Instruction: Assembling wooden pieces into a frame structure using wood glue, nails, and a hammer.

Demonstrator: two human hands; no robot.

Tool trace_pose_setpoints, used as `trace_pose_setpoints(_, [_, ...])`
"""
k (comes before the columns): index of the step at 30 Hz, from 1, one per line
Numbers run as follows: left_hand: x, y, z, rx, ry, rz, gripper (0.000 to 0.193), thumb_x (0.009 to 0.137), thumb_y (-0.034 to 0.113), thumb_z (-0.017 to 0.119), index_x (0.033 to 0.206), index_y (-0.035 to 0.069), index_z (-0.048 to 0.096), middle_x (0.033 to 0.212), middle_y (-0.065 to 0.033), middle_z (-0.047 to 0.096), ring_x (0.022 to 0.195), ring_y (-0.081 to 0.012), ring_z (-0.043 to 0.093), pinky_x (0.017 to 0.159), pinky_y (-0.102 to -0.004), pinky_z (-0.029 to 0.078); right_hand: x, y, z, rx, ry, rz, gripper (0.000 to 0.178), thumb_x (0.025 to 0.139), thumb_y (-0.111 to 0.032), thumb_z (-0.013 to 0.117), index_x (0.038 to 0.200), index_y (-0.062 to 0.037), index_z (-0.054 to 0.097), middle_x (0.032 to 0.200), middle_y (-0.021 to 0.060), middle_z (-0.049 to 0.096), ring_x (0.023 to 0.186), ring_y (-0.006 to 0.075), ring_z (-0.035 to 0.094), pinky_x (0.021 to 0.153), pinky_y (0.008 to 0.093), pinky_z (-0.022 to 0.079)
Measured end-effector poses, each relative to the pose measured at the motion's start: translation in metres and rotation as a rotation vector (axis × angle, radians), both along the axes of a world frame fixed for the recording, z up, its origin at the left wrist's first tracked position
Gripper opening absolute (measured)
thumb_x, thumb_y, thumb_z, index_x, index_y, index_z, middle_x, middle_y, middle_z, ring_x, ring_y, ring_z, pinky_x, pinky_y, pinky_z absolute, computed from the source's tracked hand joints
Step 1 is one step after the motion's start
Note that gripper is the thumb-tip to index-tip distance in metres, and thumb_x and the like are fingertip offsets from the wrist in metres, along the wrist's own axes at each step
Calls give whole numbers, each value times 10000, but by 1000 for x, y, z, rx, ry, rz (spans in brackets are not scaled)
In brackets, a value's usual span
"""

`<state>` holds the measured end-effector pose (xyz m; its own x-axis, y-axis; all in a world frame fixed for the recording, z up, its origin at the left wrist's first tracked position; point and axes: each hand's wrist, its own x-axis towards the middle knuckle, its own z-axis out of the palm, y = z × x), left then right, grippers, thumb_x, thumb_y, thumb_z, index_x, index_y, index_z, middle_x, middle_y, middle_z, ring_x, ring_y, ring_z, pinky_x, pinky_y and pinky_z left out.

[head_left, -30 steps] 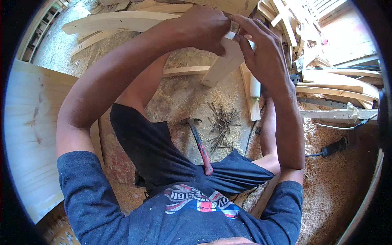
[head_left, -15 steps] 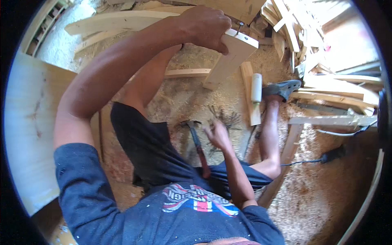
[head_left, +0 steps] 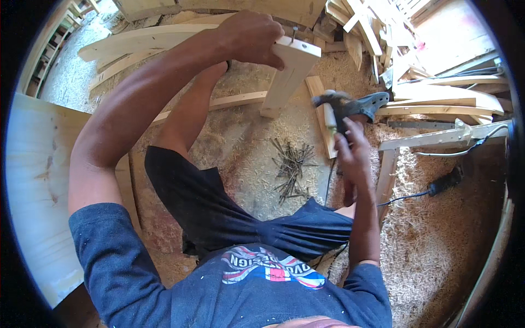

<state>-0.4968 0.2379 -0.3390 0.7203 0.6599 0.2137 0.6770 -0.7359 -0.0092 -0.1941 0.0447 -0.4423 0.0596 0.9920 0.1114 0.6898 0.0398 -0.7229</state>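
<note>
My left hand [head_left: 256,38] is closed around the upper end of a pale wooden board [head_left: 292,76], which stands tilted. A nail [head_left: 294,34] sticks up from the board's top edge, just beside my fingers. In my right hand [head_left: 354,150] is a hammer [head_left: 332,98], its head raised past the hand and slightly blurred by motion. A heap of loose nails [head_left: 292,167] lies on the floor between my legs. Behind the hammer, a white bottle [head_left: 330,116] is partly hidden, lying on a wooden strip [head_left: 316,86].
Long curved boards [head_left: 147,37] lie at the far left. Wood offcuts [head_left: 363,27] are piled at the far right, above stacked curved pieces [head_left: 432,106]. A dark corded tool [head_left: 445,181] rests on shavings at right. A large panel [head_left: 46,180] stands on the left.
My right hand has picked the hammer up from the floor and moved right and away with it. My left hand still grips the board, which appears slightly further left.
</note>
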Motion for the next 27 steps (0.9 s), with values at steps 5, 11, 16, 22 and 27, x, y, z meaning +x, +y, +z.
trace_pose_setpoints(5, [-7,-1,-8,-2,-35,-54,475,704,498,836,853,55,746,805,-169,697,821,-349,705,740,-465,553,-4,28,111,378,-140,40,363,1020,-168,604,1345,-10,563,836,82,658,667,117,597,570,269,481])
trace_pose_setpoints(11, [14,-1,4,-2,32,-90,506,718,506,825,819,18,736,825,-165,721,819,-350,718,741,-448,573,-34,35,239,804,248,275,215,1077,-198,500,1004,-23,602,684,36,565,581,106,557,495,240,407])
trace_pose_setpoints(16, [4,-13,-3,-30,55,-52,474,714,498,823,826,44,744,803,-160,719,792,-349,716,733,-455,567,-46,55,162,259,-474,328,330,984,-106,618,1301,-17,595,844,136,668,779,250,648,725,386,505])
trace_pose_setpoints(22, [5,0,4,-7,-16,-106,440,705,483,821,849,73,749,782,-140,715,797,-346,711,734,-463,557,68,41,310,837,-70,-64,245,930,-122,680,1132,-6,604,792,62,672,639,135,581,592,320,479])
trace_pose_setpoints(27, [6,-1,-12,13,2,-123,433,704,477,818,854,78,747,786,-141,712,804,-349,702,728,-467,552,53,78,116,751,-672,82,271,940,-118,651,1185,-12,603,777,114,700,693,223,646,666,376,530])
